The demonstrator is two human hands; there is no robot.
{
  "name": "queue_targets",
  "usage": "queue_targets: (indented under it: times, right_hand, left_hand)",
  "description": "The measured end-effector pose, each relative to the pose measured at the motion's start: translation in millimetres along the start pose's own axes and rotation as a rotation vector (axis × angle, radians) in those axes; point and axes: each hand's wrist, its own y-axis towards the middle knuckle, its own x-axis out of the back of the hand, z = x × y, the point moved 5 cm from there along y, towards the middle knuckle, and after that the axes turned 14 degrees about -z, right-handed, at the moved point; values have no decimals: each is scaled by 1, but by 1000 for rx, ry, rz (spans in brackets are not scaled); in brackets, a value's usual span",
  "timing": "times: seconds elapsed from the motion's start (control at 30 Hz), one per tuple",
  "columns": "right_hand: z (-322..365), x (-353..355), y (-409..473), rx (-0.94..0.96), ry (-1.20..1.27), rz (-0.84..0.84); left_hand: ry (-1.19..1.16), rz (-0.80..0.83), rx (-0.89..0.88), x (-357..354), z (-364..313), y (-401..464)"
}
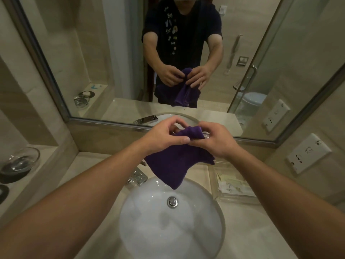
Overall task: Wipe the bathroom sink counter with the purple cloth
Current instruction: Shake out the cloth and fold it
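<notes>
A: Two glass dishes on the left ledge (46, 152): the glass bowl (19, 164) shows whole, but the dark one (3, 192) below it is cut off by the frame edge, so I cannot tell what it is.

B: And moving right from there?

A: The chrome faucet (138, 176) stands at the back rim of the white sink basin (149, 221). Its spout and upper part are hidden behind the left forearm and the hanging cloth. The drain plug (172, 202) sits in plain sight in the basin.

B: Where is the cloth?

A: The purple cloth (173, 163) is held up in the air over the back of the basin, touching neither basin nor desk (252, 230). The left hand (164, 135) pinches its bunched top between thumb and fingers; that grip is narrow and closed on the fabric. The right hand (218, 141) has its grip closed on the same bunch from the other side; its fingertips are hidden behind the fabric. The lower corner hangs down over the basin.

B: Further right?

A: A clear tray (235, 198) stands on the desk beside the basin, holding pale packets whose print is too blurred to read. The right forearm covers its near corner. On the right wall is a white socket plate (309, 153). The mirror (93, 53) behind repeats the hands and cloth.
</notes>
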Motion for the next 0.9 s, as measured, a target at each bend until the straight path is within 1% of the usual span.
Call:
queue_targets:
  times: [0.07, 0.13, 0.17, 0.2, 0.3, 0.37, 0.43, 0.47, 0.53, 0.6, 0.7, 0.77, 0.9]
  right_hand:
    - [-6, 4, 0, -46, 114, -77]
    - [-14, 7, -2, -89, 174, -100]
    - [-18, 8, -3, -104, 166, -91]
    - [-24, 9, -4, -112, 147, -79]
    - [-58, 10, -12, -203, 112, -34]
    - [-88, 4, -24, -302, 125, 36]
    - [-115, -8, -37, -371, 149, 102]
    - [-126, -13, -42, -400, 190, 112]
    - [-146, -24, -51, -486, 345, 105]
    - [-165, -35, -56, -547, 413, 92]
    - [-195, -55, -61, -571, 347, 69]
    - [-215, -70, -61, -606, 305, 88]
    - [-246, -93, -60, -754, 300, 94]
  left_hand:
    - [-17, 77, 170, 5, 23, -4]
    - [166, 117, 209, 7, 47, -9]
    - [257, 109, 214, 6, 58, -11]
    - [300, 77, 227, 5, 65, -12]
    - [204, -59, 316, 5, 81, -12]
    - [114, -141, 388, 4, 93, -14]
    - [13, -163, 447, -2, 103, -19]
    - [-43, -162, 476, -8, 108, -22]
    - [-150, -175, 545, -20, 123, -27]
    - [-224, -211, 614, -33, 141, -33]
    - [-214, -316, 713, -52, 170, -44]
    - [-188, -401, 762, -63, 185, -50]
    - [-145, -516, 819, -75, 210, -50]
